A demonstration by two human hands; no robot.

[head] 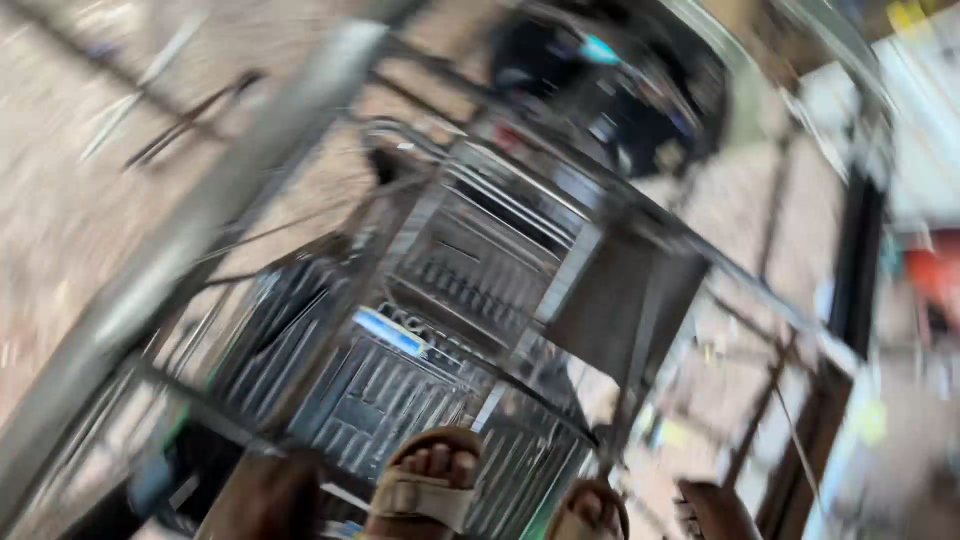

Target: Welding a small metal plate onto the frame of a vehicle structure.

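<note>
Metal rack [470,260] – a tall frame of bright steel bars and slatted panels – fills the middle of the head view. It stands on the tan floor [60,200] directly below the person. A thick steel pole [190,240] slants across its left side. A small blue label [388,332] sits on one of the slatted panels.

Two feet in tan open-toed sandals show at the bottom edge, the left foot [425,485] and the right foot [590,512]. Both appear to rest on or just above the slats.

Risks, as a judgement:
- Footing looks poor. Smooth slats and open sandals could let a foot slip, or catch a toe between the bars.
- The frame could tip or shift if weight bears on one edge.

Limits of the view:
- Heavy motion blur smears every outline.
- What may be the left hand [265,495] is a brown blur at the bottom edge, and what may be the right hand [715,512] is cut off there too. I cannot tell whether either set of fingers is open, closed or gripping a bar.
- A dark bundle [610,90] beyond the far edge of the rack cannot be identified – nor can the red object [935,275] at the right.
</note>
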